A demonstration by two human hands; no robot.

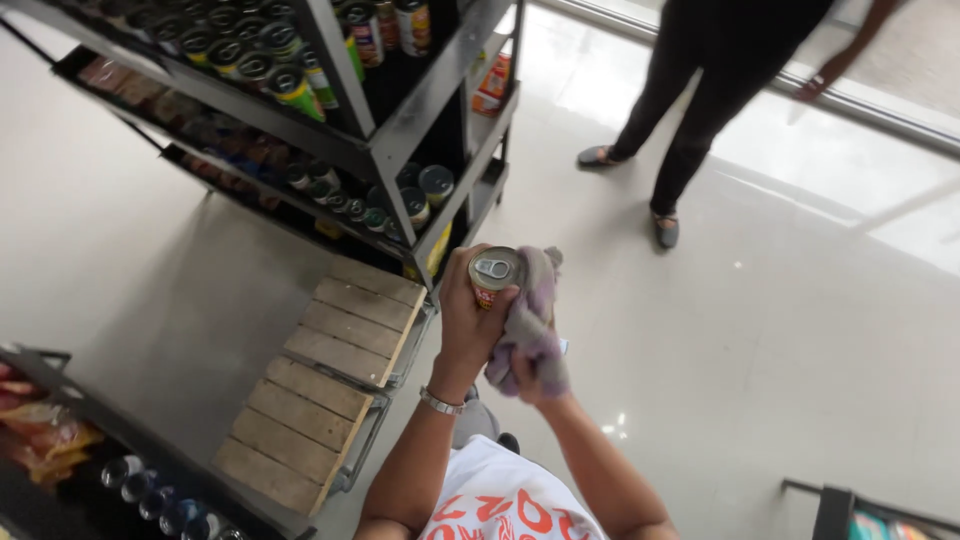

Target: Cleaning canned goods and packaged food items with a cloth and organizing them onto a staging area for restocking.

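Single head-worn view, looking steeply down, close above hands, shop floor beyond

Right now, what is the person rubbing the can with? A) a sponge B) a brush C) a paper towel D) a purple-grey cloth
D: the right hand presses a purple-grey cloth against the can, which the left hand holds with its pull-tab top up.

Both hands up, close together.
Left hand [468,320] curled tight, bracelet at wrist; right hand [530,375] clenched just beside it, forearms bent upward.
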